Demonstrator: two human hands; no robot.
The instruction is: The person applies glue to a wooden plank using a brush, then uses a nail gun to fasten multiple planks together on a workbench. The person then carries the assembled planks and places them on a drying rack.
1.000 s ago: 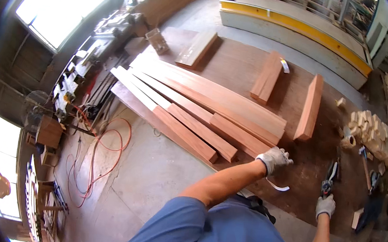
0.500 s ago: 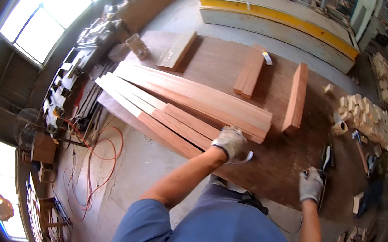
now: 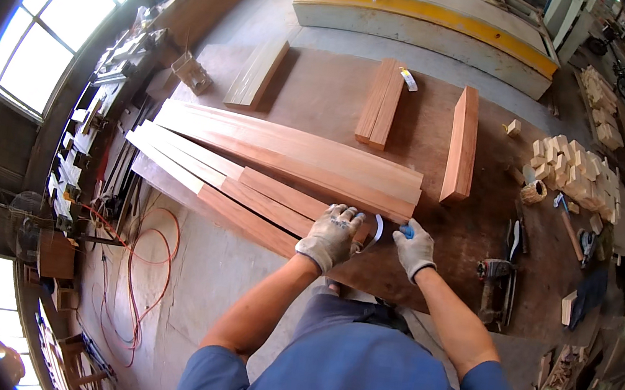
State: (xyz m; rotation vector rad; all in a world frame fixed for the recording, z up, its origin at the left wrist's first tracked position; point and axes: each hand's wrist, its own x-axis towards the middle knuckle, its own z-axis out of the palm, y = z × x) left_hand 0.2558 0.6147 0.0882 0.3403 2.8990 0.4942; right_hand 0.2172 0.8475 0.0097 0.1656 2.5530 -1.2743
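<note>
My left hand (image 3: 331,237), in a pale work glove, lies over the near ends of the narrow reddish boards (image 3: 273,200), its fingers spread on the wood. A thin white strip (image 3: 378,232) curls up beside it. Close by on the right, my gloved right hand (image 3: 416,250) is closed round a small blue object (image 3: 406,231); its kind is mostly hidden by the fingers. Just beyond both hands rests a wider stack of boards (image 3: 294,153), its near end close to the right fingertips.
Shorter timbers lie on the brown worktable (image 3: 325,81): a tagged pair (image 3: 379,102), a block on edge (image 3: 460,146) and a pale board (image 3: 258,73). On the right are a power tool (image 3: 495,270), a hammer (image 3: 569,228) and piled small blocks (image 3: 573,175). An orange hose (image 3: 132,251) loops over the floor.
My right hand has come left from beside the tools to the board ends, with the blue object now showing in it. My left hand has shifted slightly back toward me along the boards.
</note>
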